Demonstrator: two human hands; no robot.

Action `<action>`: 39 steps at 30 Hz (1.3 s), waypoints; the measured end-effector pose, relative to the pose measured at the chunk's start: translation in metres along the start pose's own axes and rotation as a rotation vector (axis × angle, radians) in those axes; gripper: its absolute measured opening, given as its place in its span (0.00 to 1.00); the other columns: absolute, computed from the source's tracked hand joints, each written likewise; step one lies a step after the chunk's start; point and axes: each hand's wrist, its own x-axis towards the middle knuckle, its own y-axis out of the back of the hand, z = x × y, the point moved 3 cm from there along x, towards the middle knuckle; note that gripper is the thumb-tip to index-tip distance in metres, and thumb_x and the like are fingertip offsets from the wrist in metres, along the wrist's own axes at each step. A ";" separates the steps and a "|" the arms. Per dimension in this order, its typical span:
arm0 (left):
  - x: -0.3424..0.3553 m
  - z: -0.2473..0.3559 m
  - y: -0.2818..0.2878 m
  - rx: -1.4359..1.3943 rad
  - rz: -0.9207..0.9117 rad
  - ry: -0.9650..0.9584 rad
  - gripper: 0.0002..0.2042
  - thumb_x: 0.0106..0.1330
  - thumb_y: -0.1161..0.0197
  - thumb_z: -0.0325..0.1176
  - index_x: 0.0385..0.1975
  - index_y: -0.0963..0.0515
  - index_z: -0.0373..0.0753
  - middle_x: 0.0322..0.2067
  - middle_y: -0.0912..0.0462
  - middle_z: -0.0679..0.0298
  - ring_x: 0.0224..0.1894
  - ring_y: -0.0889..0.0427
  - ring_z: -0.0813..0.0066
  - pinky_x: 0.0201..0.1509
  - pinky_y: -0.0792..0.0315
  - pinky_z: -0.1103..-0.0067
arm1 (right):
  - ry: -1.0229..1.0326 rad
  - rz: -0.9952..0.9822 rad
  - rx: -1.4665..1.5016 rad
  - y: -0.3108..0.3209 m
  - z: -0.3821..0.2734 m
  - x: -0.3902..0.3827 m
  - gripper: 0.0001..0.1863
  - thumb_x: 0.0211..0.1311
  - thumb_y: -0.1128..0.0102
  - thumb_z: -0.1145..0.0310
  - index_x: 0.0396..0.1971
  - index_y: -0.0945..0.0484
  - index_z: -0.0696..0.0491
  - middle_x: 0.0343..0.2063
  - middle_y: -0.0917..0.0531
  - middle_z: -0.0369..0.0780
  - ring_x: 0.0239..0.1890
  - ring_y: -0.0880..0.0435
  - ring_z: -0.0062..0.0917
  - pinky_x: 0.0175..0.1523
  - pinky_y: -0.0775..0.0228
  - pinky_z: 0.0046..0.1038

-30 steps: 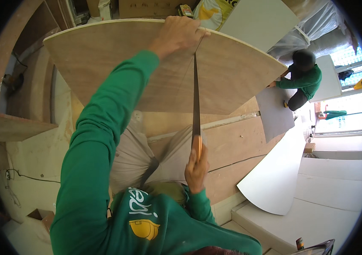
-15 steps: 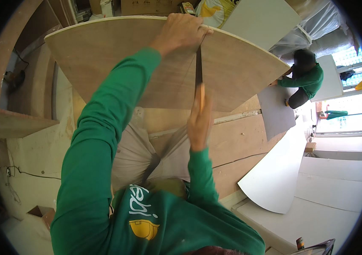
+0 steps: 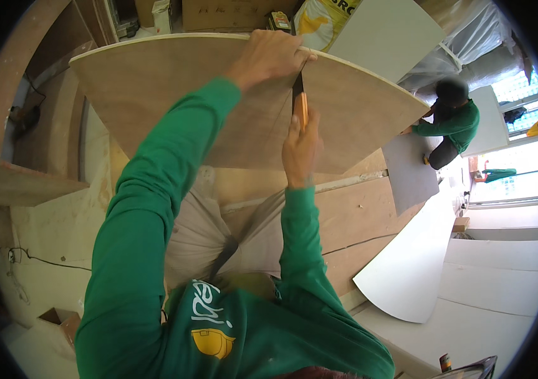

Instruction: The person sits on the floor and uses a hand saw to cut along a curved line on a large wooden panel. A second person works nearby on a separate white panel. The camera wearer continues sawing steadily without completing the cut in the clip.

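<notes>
Fingers (image 3: 291, 45) of the left hand (image 3: 270, 57) grip the pale, curved upper edge of a plywood panel (image 3: 180, 101), which spans the upper middle of the frame, its brown face smooth and faintly grained. Just below, the right hand (image 3: 301, 151) is clenched around the orange handle of a handsaw (image 3: 303, 110), whose dark metal blade runs up to the panel's edge beside the left fingertips. At the panel's right corner, a co-worker (image 3: 458, 123) in green sleeves reaches to the wood; whether that hand grips it, I cannot tell. Toward the lower right lies a glossy white fan-shaped sheet (image 3: 401, 271). Flat off-white board (image 3: 385, 38), crinkled clear plastic (image 3: 474, 31) and a yellow-and-white sack (image 3: 319, 25) fill the upper right, while a cardboard box (image 3: 224, 14) sits at top centre.
</notes>
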 end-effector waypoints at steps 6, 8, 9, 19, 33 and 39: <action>0.002 -0.005 -0.006 -0.007 -0.008 0.000 0.27 0.75 0.36 0.60 0.32 0.13 0.38 0.28 0.09 0.52 0.36 0.09 0.48 0.43 0.21 0.54 | -0.057 -0.097 -0.031 0.066 0.023 -0.158 0.22 0.85 0.43 0.68 0.72 0.27 0.58 0.38 0.14 0.57 0.45 0.12 0.55 0.47 0.22 0.50; 0.000 -0.005 -0.005 -0.011 -0.008 0.001 0.27 0.74 0.36 0.60 0.32 0.13 0.38 0.28 0.09 0.52 0.35 0.09 0.47 0.42 0.21 0.54 | -0.213 -0.174 -0.009 0.091 -0.001 -0.176 0.22 0.84 0.42 0.70 0.72 0.26 0.58 0.39 0.13 0.57 0.46 0.12 0.55 0.48 0.22 0.50; -0.001 -0.005 -0.006 -0.002 0.000 0.000 0.27 0.74 0.36 0.61 0.32 0.13 0.37 0.28 0.09 0.52 0.35 0.09 0.47 0.42 0.21 0.54 | -0.165 -0.155 -0.006 0.086 0.004 -0.169 0.22 0.84 0.42 0.69 0.72 0.26 0.58 0.37 0.13 0.57 0.44 0.12 0.56 0.47 0.22 0.51; 0.003 -0.001 -0.002 0.012 -0.008 -0.003 0.28 0.75 0.37 0.62 0.36 0.12 0.38 0.29 0.09 0.52 0.37 0.08 0.47 0.43 0.20 0.54 | 0.036 -0.002 -0.047 0.003 0.009 -0.013 0.25 0.85 0.42 0.61 0.72 0.29 0.57 0.35 0.13 0.60 0.36 0.14 0.63 0.37 0.27 0.56; -0.002 0.008 -0.004 0.000 0.000 -0.027 0.28 0.75 0.37 0.62 0.34 0.13 0.38 0.29 0.09 0.53 0.36 0.09 0.48 0.42 0.21 0.53 | 0.003 -0.019 -0.059 -0.015 0.011 0.020 0.22 0.84 0.42 0.61 0.68 0.27 0.57 0.33 0.14 0.61 0.37 0.15 0.65 0.38 0.27 0.58; -0.006 -0.002 -0.002 0.016 -0.008 -0.030 0.28 0.75 0.37 0.63 0.33 0.14 0.39 0.29 0.09 0.53 0.36 0.09 0.48 0.41 0.21 0.53 | 0.035 0.002 -0.021 0.024 0.008 -0.061 0.23 0.87 0.45 0.60 0.72 0.28 0.56 0.39 0.13 0.61 0.40 0.13 0.62 0.38 0.26 0.54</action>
